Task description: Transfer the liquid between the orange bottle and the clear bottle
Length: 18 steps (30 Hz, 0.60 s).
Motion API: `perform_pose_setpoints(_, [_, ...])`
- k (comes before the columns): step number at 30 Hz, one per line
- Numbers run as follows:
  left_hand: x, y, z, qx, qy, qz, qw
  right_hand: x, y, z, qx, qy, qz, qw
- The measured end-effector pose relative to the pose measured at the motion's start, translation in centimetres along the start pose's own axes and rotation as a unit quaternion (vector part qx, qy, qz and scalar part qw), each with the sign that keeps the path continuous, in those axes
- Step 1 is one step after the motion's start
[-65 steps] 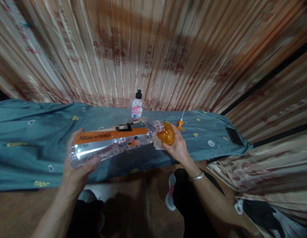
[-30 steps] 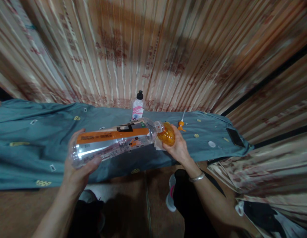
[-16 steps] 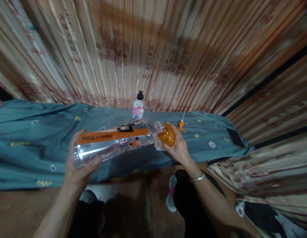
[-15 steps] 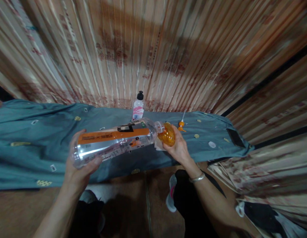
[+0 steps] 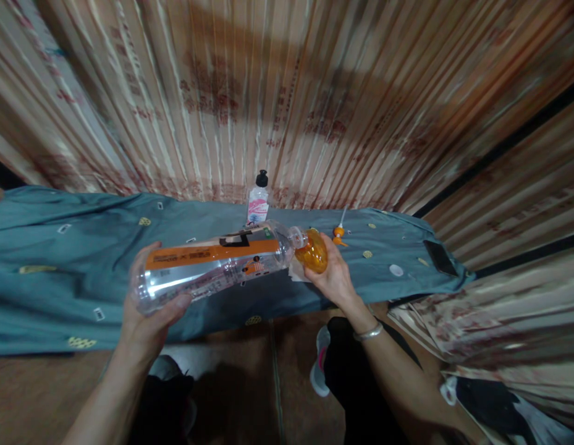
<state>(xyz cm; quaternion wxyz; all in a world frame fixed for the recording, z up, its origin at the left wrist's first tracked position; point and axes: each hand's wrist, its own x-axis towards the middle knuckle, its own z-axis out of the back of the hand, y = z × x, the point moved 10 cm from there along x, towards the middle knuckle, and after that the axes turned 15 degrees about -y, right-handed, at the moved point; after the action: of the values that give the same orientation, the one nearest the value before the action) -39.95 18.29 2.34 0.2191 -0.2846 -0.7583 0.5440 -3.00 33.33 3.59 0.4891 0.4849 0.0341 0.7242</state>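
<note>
My left hand is closed round the base of a large clear plastic bottle with an orange and silver label. The bottle lies nearly level, its neck pointing right and slightly up. My right hand grips a small amber bottle whose opening meets the mouth of the large bottle. An orange spray or pump head with a thin clear tube lies on the cloth just beyond my right hand. Behind the large bottle stands a small clear bottle with a black cap and a pink label.
A teal patterned cloth covers the long narrow surface. A dark flat phone-like object lies at its right end, with a whitish oval nearby. Something white and flat shows below the amber bottle. Pleated curtains hang behind and to the right.
</note>
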Motion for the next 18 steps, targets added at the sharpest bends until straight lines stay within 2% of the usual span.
perform_pose_setpoints(18, [0.31, 0.57, 0.12, -0.005, 0.008, -0.005, 1.0, -0.07, -0.17, -0.09, -0.002, -0.008, 0.011, 1.0])
